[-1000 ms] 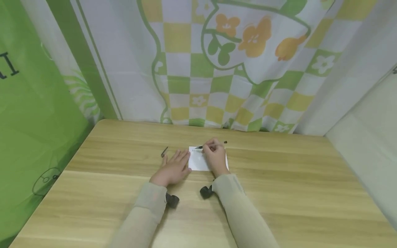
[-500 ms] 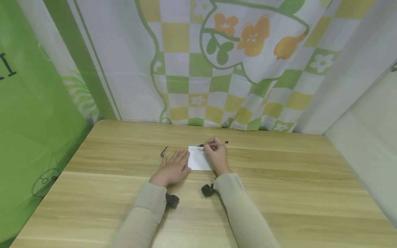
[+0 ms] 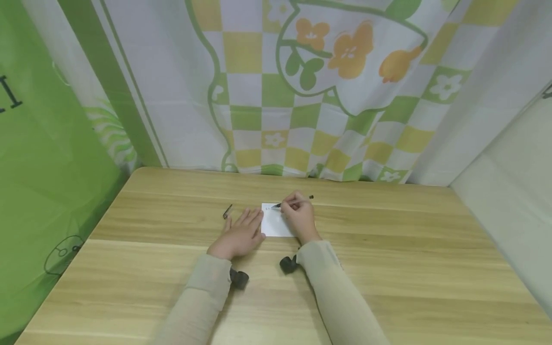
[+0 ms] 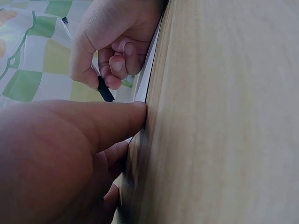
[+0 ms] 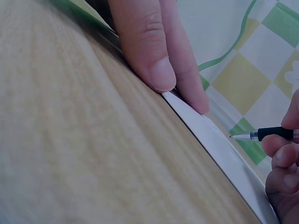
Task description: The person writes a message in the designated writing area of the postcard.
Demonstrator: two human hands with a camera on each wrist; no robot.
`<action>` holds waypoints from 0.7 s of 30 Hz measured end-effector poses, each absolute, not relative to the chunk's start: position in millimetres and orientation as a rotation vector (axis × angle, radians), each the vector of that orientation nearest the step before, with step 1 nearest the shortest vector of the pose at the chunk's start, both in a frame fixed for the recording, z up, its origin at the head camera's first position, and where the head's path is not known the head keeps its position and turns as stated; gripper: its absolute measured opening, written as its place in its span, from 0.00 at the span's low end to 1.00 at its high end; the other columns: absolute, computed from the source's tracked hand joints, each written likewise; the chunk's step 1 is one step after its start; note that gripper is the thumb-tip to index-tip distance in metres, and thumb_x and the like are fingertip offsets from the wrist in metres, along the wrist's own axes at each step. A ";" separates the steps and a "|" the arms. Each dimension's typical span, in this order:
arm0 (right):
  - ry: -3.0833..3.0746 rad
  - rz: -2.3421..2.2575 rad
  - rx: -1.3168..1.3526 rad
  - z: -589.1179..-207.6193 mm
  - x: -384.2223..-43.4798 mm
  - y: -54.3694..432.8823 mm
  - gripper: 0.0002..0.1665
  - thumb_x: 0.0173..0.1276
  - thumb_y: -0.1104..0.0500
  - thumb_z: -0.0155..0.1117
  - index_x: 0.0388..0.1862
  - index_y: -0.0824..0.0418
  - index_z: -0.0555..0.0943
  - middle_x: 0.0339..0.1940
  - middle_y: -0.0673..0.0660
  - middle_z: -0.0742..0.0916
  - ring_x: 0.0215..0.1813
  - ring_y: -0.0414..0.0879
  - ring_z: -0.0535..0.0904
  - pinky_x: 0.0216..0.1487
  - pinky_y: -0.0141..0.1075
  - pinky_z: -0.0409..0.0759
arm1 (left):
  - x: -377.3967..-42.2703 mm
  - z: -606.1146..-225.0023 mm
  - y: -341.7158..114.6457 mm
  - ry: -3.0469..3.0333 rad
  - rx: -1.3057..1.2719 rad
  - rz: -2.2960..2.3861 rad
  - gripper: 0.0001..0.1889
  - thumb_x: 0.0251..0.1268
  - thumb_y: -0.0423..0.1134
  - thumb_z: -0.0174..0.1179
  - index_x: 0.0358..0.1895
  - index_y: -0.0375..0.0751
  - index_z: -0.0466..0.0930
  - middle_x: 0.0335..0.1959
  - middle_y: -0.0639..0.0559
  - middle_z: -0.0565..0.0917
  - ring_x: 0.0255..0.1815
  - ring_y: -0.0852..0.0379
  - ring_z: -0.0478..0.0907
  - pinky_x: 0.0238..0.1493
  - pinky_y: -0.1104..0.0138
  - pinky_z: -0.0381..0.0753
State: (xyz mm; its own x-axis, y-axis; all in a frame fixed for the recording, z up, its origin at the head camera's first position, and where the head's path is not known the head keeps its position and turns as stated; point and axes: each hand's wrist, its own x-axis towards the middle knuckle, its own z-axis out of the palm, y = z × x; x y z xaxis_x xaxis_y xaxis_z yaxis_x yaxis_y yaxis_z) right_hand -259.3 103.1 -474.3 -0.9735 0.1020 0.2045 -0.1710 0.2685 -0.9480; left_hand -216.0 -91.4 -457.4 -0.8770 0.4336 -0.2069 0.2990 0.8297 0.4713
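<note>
A white sheet of paper (image 3: 276, 226) lies on the wooden table, with small dark marks near its upper left corner. My left hand (image 3: 240, 235) rests flat at the paper's left edge, fingers extended; in the right wrist view its thumb (image 5: 162, 77) touches the paper's corner. Between thumb and fingers, my right hand (image 3: 300, 219) pinches a pen (image 5: 275, 134) with a clear barrel and black grip. The pen's tip points at the upper left of the paper beside the marks; contact cannot be told. The right hand covers the paper's right part.
A dark pen cap (image 3: 227, 211) lies just left of the paper, near the left fingers. Behind the table's back edge hangs a patterned curtain (image 3: 280, 115). Dark wrist cameras (image 3: 239, 279) sit under both sleeves. A green cloth (image 3: 47, 182) hangs on the left.
The pen tip shifted slightly up, then came back down and a little left. My right hand sits slightly further right than a second ago. The left hand stays in place.
</note>
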 end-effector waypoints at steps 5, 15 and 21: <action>-2.325 1.753 0.049 -474.3 -259.1 102.8 0.04 0.60 0.64 0.61 0.32 0.63 0.81 0.28 0.54 0.85 0.32 0.45 0.78 0.34 0.32 0.75 | -215.7 -457.0 -91.7 2.699 0.555 0.610 0.36 0.81 0.56 0.43 0.83 0.47 0.45 0.84 0.54 0.41 0.84 0.47 0.34 0.75 0.37 0.25; -2.322 1.743 0.070 -472.6 -260.3 102.5 0.02 0.60 0.64 0.62 0.28 0.59 0.81 0.27 0.54 0.86 0.34 0.47 0.79 0.38 0.35 0.77 | -208.0 -442.1 -89.5 2.710 0.552 0.609 0.35 0.81 0.52 0.45 0.82 0.40 0.47 0.84 0.48 0.45 0.83 0.43 0.37 0.75 0.36 0.28; -2.331 1.748 0.060 -475.3 -260.9 103.4 0.03 0.61 0.64 0.62 0.28 0.58 0.80 0.28 0.54 0.85 0.35 0.47 0.79 0.40 0.38 0.77 | -206.7 -441.1 -88.8 2.718 0.565 0.601 0.35 0.82 0.51 0.45 0.82 0.39 0.48 0.84 0.48 0.45 0.83 0.43 0.37 0.75 0.35 0.30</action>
